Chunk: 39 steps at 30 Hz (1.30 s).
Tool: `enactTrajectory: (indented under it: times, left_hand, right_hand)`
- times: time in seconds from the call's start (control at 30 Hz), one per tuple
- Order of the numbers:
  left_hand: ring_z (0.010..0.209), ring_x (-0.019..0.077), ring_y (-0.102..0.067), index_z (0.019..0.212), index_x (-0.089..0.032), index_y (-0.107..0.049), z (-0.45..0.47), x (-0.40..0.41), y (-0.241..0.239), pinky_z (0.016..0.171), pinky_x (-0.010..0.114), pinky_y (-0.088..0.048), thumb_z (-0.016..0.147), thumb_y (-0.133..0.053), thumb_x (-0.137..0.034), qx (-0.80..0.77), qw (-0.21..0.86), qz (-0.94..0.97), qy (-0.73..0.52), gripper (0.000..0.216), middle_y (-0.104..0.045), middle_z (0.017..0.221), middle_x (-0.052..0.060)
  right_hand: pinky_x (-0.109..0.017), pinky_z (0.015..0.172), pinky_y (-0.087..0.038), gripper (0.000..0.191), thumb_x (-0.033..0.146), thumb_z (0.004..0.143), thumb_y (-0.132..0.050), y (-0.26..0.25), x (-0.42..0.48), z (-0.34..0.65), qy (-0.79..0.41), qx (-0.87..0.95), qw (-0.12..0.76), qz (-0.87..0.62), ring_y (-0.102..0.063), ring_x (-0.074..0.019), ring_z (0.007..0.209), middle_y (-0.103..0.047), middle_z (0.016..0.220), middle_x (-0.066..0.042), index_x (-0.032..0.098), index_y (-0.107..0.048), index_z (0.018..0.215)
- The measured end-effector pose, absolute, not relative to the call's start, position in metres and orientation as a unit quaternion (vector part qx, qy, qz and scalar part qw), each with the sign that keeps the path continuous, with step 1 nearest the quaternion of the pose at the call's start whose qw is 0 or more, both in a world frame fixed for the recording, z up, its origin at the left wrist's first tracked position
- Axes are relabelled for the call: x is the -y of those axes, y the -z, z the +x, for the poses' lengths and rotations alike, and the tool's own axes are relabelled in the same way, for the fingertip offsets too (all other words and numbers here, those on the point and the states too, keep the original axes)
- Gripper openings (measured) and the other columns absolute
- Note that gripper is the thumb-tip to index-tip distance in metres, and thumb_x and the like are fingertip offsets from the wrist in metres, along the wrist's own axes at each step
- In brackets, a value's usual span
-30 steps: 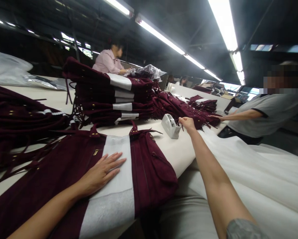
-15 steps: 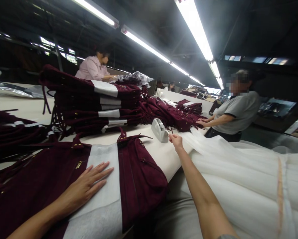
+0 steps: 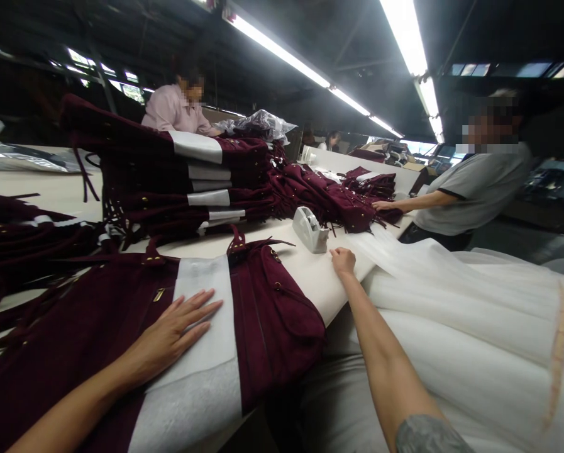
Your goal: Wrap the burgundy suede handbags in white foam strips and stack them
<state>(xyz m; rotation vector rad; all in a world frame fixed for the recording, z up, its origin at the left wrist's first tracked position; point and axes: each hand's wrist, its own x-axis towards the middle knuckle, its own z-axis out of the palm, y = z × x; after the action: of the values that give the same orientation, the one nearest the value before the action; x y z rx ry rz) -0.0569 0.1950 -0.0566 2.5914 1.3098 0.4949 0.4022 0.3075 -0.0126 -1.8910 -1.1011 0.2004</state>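
long strip lights run over a pale surface (image 3: 310, 277) crowded with maroon bags. my left hand (image 3: 178, 330) lies flat, fingers spread, on the white paper band (image 3: 201, 327) wrapped round the nearest maroon bag (image 3: 121, 321), whose long axis runs left to right across me. my right hand (image 3: 342, 260) is out ahead, loosely closed, perhaps pinching a bit of tape, though i cannot tell; the tape dispenser (image 3: 310, 230) sits just beyond it. a stack of banded bags (image 3: 168, 182) rises behind. white fabric (image 3: 475, 314) drapes to my right, where a co-worker's hand (image 3: 383, 205) rests on more bags.
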Motion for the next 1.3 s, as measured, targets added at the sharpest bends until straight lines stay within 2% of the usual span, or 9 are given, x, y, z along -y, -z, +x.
enactTrajectory:
  times: [0.1, 0.2, 0.3, 0.37, 0.47, 0.63, 0.83, 1.07, 1.3]
  left_hand:
    - [0.143, 0.0253, -0.028, 0.142, -0.038, -0.043, -0.053, -0.189, 0.048, 0.118, 0.051, -0.021, 0.097, -0.034, -0.054, -0.45, 0.125, 0.871, -0.151, 0.048, -0.03, 0.155, -0.002]
    - [0.146, 0.0229, -0.022, 0.143, -0.034, -0.042, -0.048, -0.182, 0.037, 0.119, 0.049, -0.014, 0.099, -0.032, -0.049, -0.462, 0.158, 0.863, -0.129, 0.047, -0.026, 0.157, 0.001]
    - [0.147, 0.0209, -0.018, 0.144, -0.033, -0.04, -0.046, -0.181, 0.033, 0.12, 0.047, -0.009, 0.1, -0.034, -0.044, -0.464, 0.179, 0.859, -0.124, 0.047, -0.024, 0.158, 0.002]
    - [0.147, 0.0201, -0.017, 0.144, -0.033, -0.041, -0.047, -0.181, 0.033, 0.12, 0.045, -0.008, 0.099, -0.036, -0.043, -0.466, 0.188, 0.856, -0.123, 0.046, -0.024, 0.158, 0.003]
    - [0.147, 0.0194, -0.018, 0.144, -0.032, -0.042, -0.047, -0.18, 0.033, 0.119, 0.045, -0.007, 0.099, -0.038, -0.041, -0.468, 0.191, 0.853, -0.126, 0.046, -0.025, 0.158, 0.004]
    - [0.147, 0.0199, -0.019, 0.143, -0.03, -0.043, -0.047, -0.179, 0.032, 0.119, 0.046, -0.008, 0.098, -0.038, -0.042, -0.461, 0.193, 0.855, -0.14, 0.046, -0.027, 0.158, 0.006]
    - [0.146, 0.021, -0.021, 0.141, -0.027, -0.045, -0.047, -0.179, 0.033, 0.118, 0.048, -0.008, 0.097, -0.039, -0.04, -0.457, 0.195, 0.854, -0.151, 0.046, -0.028, 0.157, 0.009]
    - [0.146, 0.0223, -0.022, 0.139, -0.026, -0.049, -0.048, -0.178, 0.035, 0.118, 0.049, -0.009, 0.096, -0.041, -0.039, -0.452, 0.198, 0.854, -0.167, 0.046, -0.03, 0.156, 0.009]
    - [0.146, 0.0218, -0.024, 0.138, -0.026, -0.05, -0.049, -0.177, 0.034, 0.119, 0.048, -0.008, 0.095, -0.042, -0.039, -0.453, 0.2, 0.852, -0.171, 0.045, -0.032, 0.156, 0.009]
  right_hand:
    - [-0.026, 0.068, -0.045, 0.028, 0.026, 0.082, -0.062, 0.005, -0.287, 0.387, -0.075, 0.439, 0.464, -0.766, -0.064, -0.0196, 0.075, -0.07, 0.07, -0.009, 0.018, -0.059, 0.055]
    - [-0.023, 0.06, -0.046, 0.027, 0.038, 0.086, -0.06, -0.007, -0.252, 0.35, -0.14, 0.468, 0.526, -0.696, -0.06, -0.013, 0.062, -0.071, 0.075, -0.007, 0.015, -0.069, 0.075]
    - [-0.022, 0.051, -0.043, 0.032, 0.044, 0.071, -0.077, -0.018, -0.199, 0.296, -0.306, 0.486, 0.599, -0.558, -0.053, -0.0091, 0.052, -0.068, 0.067, -0.005, 0.014, -0.073, 0.083]
    - [-0.021, 0.047, -0.041, 0.034, 0.044, 0.065, -0.082, -0.024, -0.16, 0.256, -0.396, 0.484, 0.579, -0.524, -0.052, -0.009, 0.051, -0.067, 0.064, -0.004, 0.014, -0.075, 0.081]
    - [-0.02, 0.045, -0.041, 0.033, 0.043, 0.066, -0.082, -0.026, -0.112, 0.201, -0.466, 0.48, 0.535, -0.516, -0.053, -0.0092, 0.05, -0.067, 0.063, -0.003, 0.015, -0.076, 0.082]
    - [-0.019, 0.041, -0.041, 0.034, 0.046, 0.065, -0.08, -0.016, -0.085, 0.143, -0.501, 0.475, 0.494, -0.529, -0.054, -0.0096, 0.047, -0.066, 0.059, -0.003, 0.014, -0.074, 0.075]
    - [-0.019, 0.039, -0.047, 0.039, 0.05, 0.062, -0.079, -0.001, -0.077, 0.122, -0.494, 0.457, 0.464, -0.576, -0.057, -0.0108, 0.044, -0.066, 0.056, -0.005, 0.012, -0.069, 0.068]
    - [-0.018, 0.035, -0.045, 0.03, 0.038, 0.067, -0.079, 0.003, -0.074, 0.118, -0.488, 0.419, 0.434, -0.631, -0.055, -0.0102, 0.039, -0.064, 0.05, -0.005, 0.013, -0.064, 0.059]
    - [-0.016, 0.037, -0.046, 0.025, 0.032, 0.069, -0.08, 0.0, -0.075, 0.129, -0.54, 0.392, 0.386, -0.636, -0.057, -0.0095, 0.04, -0.066, 0.054, -0.005, 0.013, -0.065, 0.063]
